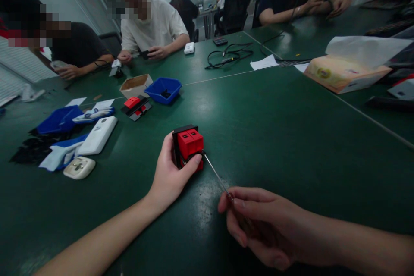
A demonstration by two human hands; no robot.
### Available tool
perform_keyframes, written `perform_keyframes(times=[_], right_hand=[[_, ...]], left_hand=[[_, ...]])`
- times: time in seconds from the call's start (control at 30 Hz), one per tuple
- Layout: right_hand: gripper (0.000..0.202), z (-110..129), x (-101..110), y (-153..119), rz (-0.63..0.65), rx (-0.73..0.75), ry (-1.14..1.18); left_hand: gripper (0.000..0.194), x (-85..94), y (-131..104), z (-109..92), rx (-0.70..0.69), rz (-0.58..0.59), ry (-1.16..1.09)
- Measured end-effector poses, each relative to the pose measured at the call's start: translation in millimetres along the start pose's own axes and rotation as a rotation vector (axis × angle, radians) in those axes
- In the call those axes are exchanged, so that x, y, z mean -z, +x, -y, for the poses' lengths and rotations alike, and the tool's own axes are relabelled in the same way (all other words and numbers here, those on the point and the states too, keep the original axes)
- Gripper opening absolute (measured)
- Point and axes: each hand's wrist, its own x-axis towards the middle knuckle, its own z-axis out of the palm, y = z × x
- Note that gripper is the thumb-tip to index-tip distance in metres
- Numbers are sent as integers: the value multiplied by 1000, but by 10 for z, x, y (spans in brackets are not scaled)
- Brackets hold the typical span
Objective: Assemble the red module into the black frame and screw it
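Observation:
My left hand [171, 172] grips a red and black socket module [190, 142], a red block with dark slots set against a black plate. The thumb presses on its near side. In my right hand [261, 220] is a screwdriver [217, 174], held by its handle, most of which the fingers cover. Its thin metal shaft slants up and left, and the tip meets the module's right edge, near a small dark part. Whether the tip sits in a screw, I cannot tell.
Another red and black module [137, 107] lies beyond, by a blue tray [164, 90] and a cardboard box [136, 86]. Left are gloves [66, 153], a white power bank [98, 135] and a pale case [79, 167]. A tissue box [346, 73] stands right; people sit across the green table [291, 151].

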Motion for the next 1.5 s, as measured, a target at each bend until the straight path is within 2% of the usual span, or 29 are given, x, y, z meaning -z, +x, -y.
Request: perform_keyframes(times=[0.2, 0.33, 0.53, 0.8, 1.0, 1.17, 1.37, 1.5], right_hand=[[43, 41, 16, 0, 14, -49, -24], [49, 42, -18, -2, -31, -51, -80], [51, 26, -69, 11, -97, -10, -31], [39, 55, -39, -4, -89, 24, 44], [46, 115, -62, -45, -55, -72, -32], [64, 107, -95, -29, -155, -84, -84], [64, 34, -174, 6, -304, -56, -115], [62, 6, -140, 21, -293, -16, -37]], left_hand=[[61, -5, 1, -8, -12, 10, 1], [61, -3, -6, -7, -22, 34, 22], [62, 6, -1, 21, -28, 28, 28], [60, 11, 15, 39, -43, 30, 24], [59, 9, 2, 24, -40, 26, 36], [60, 7, 7, 29, -42, 23, 34], [61, 2, 3, 21, -33, 23, 27], [60, 2, 4, 14, -38, 21, 26]])
